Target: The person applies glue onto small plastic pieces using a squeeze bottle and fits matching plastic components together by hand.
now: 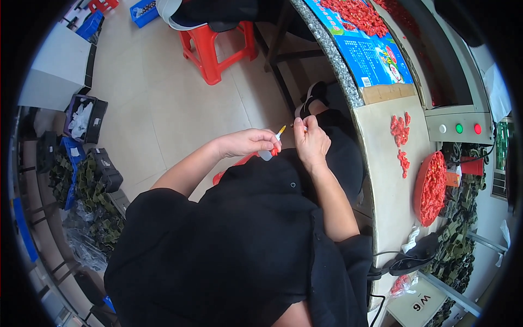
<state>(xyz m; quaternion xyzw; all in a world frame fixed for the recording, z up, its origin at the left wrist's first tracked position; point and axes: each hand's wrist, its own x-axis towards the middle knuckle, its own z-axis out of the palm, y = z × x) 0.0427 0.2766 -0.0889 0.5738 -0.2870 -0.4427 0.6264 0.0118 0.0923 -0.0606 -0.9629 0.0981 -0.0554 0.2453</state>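
Note:
My left hand (248,143) is closed around a small clear squeeze bottle (268,153) with a yellow nozzle tip (280,131) and holds a small red piece against it. My right hand (311,140) is closed just to the right of the nozzle, pinching something thin; what it pinches is too small to tell. Both hands hover above my lap in black clothing, left of the work table (381,180).
On the table lie small red parts (401,131) and a round red tray (431,188) full of them. A blue printed sheet (370,54) lies farther back, beside a panel with three buttons (459,128). A red stool (215,46) stands on the floor; bins (84,117) line the left.

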